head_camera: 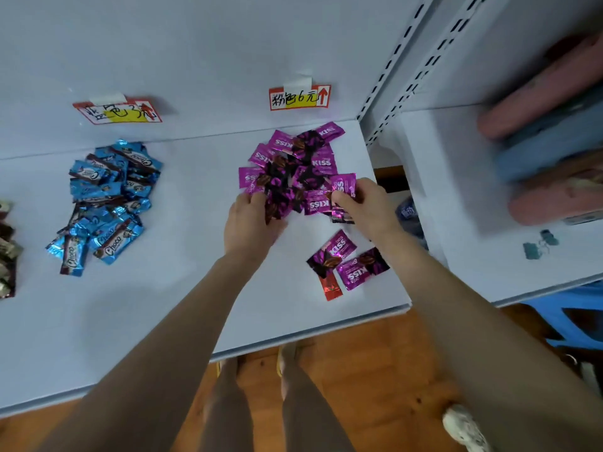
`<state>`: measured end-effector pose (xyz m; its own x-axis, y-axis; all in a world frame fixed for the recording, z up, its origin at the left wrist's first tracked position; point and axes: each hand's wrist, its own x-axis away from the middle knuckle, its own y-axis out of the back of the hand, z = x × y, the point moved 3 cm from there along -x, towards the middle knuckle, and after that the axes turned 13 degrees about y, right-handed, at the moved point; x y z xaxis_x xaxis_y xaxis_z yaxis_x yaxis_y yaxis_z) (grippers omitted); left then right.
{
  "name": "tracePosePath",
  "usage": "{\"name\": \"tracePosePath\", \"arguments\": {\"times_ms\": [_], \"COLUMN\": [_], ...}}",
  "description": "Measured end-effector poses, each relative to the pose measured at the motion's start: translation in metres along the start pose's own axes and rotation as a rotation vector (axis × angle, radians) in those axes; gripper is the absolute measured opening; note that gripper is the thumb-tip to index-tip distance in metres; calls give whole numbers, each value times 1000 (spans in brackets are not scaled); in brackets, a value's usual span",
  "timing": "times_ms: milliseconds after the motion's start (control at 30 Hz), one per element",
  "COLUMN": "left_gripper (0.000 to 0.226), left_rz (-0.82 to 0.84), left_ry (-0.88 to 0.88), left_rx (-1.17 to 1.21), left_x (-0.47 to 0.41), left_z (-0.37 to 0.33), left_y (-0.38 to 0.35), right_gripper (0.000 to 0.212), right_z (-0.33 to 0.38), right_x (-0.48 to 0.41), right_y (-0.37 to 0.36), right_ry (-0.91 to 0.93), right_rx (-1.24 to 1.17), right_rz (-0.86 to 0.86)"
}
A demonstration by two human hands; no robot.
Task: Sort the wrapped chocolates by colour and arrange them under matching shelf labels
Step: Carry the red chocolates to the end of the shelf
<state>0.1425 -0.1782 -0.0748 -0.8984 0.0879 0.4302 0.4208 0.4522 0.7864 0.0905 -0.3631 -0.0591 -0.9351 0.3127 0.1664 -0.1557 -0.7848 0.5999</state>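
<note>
Pink pile (293,164) under pink label (299,97), being tidied. Left hand (251,223) fingers curl into its near edge; right hand (363,207) pinches pink wrapper (344,185). Next, likely: fetch strays (341,249) nearer shelf (293,324) front (red wrapper (331,287) among them, misplaced).

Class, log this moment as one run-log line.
left hand: grips pink pile | right hand: pinches pink chocolate | stray: red chocolate at front

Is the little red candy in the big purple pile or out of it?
Out. The red candy lies apart from the purple pile, nearer the person, touching the stray purple candies.
</note>
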Motion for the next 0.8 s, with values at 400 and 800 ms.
{"name": "tracePosePath", "arguments": {"times_ms": [400,800], "left_gripper": [53,26], "left_rz": [88,107], "left_ry": [-90,33], "left_rx": [-378,-292], "left_x": [93,78], "left_z": [-12,9], "left_y": [-70,-39], "right_gripper": [45,42], "right_z": [-43,-25], "right_x": [83,69], "right_y": [9,-26], "right_ry": [24,157], "right_rx": [259,363], "right_rz": [52,36]}}
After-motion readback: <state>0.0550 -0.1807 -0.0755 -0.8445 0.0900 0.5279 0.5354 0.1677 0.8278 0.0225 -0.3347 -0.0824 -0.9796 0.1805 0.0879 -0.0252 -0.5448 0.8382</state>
